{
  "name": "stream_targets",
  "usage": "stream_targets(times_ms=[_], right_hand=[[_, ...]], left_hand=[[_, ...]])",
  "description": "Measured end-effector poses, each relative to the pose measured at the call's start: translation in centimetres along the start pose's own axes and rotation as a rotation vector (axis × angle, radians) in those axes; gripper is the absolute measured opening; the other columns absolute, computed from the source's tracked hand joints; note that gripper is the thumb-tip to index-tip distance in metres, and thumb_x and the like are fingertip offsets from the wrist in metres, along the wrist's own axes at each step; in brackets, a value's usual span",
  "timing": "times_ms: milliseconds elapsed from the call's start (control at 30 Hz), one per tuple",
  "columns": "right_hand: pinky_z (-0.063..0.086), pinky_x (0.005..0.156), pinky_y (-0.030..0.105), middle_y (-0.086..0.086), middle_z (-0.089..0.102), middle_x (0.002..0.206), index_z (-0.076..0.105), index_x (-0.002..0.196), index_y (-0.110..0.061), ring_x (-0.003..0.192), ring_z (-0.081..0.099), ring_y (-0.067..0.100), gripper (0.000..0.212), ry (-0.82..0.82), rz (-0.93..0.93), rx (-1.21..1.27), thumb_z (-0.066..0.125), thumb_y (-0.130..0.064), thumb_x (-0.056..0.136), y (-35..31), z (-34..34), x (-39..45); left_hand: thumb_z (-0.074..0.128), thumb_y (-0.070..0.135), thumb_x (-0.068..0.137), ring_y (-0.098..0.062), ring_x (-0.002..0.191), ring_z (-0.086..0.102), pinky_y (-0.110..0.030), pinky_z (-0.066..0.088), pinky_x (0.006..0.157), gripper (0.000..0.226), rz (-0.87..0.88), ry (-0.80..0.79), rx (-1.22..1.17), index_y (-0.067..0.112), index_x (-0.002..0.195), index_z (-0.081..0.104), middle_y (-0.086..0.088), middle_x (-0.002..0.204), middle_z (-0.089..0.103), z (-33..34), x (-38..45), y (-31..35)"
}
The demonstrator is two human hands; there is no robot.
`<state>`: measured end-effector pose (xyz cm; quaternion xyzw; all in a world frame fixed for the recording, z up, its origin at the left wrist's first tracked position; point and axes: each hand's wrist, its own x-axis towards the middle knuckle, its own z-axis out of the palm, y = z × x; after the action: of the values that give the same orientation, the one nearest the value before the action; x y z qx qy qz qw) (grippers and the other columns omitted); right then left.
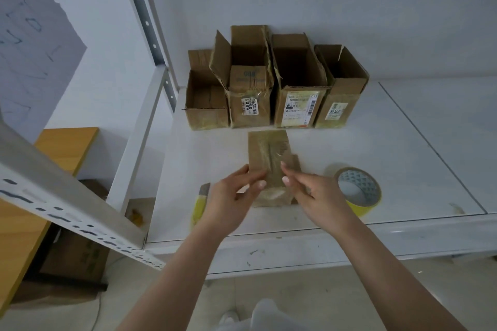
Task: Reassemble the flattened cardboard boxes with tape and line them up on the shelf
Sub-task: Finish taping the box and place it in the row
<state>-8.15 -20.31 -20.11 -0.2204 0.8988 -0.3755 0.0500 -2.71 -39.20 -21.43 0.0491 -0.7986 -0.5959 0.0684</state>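
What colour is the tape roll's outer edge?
Yellow, on the tape roll; head view shows it.

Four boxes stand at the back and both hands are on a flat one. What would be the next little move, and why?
Probably pull the flat box open into a tube. Both the left hand and the right hand pinch its near edges, and it still lies flat on the shelf. The tape sits unused beside the right hand, so shaping likely comes before taping.
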Motion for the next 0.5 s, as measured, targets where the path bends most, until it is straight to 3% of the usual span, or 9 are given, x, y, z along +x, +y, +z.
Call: stream_targets(times_ms=[100,167,367,500], right_hand=[[0.046,0.090,0.009,-0.014,0.066,0.121,0.062,0.129,-0.025,0.104,0.059,-0.015,0.049,0.036,0.049,0.166,0.057,-0.048,0.086,1.2,-0.2,-0.5],[0.041,0.085,0.000,-0.020,0.062,0.120,0.062,0.128,-0.025,0.099,0.055,-0.023,0.053,0.043,0.061,0.198,0.064,-0.048,0.080,1.6,-0.1,-0.3],[0.043,0.089,0.004,-0.018,0.062,0.119,0.061,0.129,-0.028,0.100,0.056,-0.020,0.062,0.055,0.056,0.192,0.076,-0.042,0.071,1.8,0.5,-0.2],[0.052,0.087,0.018,-0.007,0.072,0.111,0.061,0.129,-0.027,0.095,0.067,0.000,0.060,0.138,0.015,0.108,0.081,-0.030,0.073,1.8,1.1,-0.3]], left_hand=[[0.075,0.029,0.085,0.007,0.132,0.040,-0.011,0.047,0.091,0.031,-0.050,-0.014,0.071,0.036,0.114,0.070,0.009,0.139,0.053,1.1,0.3,-0.5],[0.080,0.028,0.079,0.009,0.132,0.038,-0.021,0.047,0.100,0.036,-0.064,0.009,0.053,0.034,0.113,0.071,0.000,0.139,0.056,1.4,0.6,-0.8],[0.082,0.018,0.077,0.015,0.127,0.041,-0.019,0.047,0.097,0.046,-0.032,0.050,0.063,0.052,0.103,0.066,0.001,0.137,0.059,1.4,0.6,-1.2],[0.079,0.010,0.079,0.023,0.119,0.041,-0.013,0.044,0.096,0.050,-0.001,0.058,0.035,0.051,0.103,0.065,0.000,0.137,0.058,1.7,0.5,-1.6]])
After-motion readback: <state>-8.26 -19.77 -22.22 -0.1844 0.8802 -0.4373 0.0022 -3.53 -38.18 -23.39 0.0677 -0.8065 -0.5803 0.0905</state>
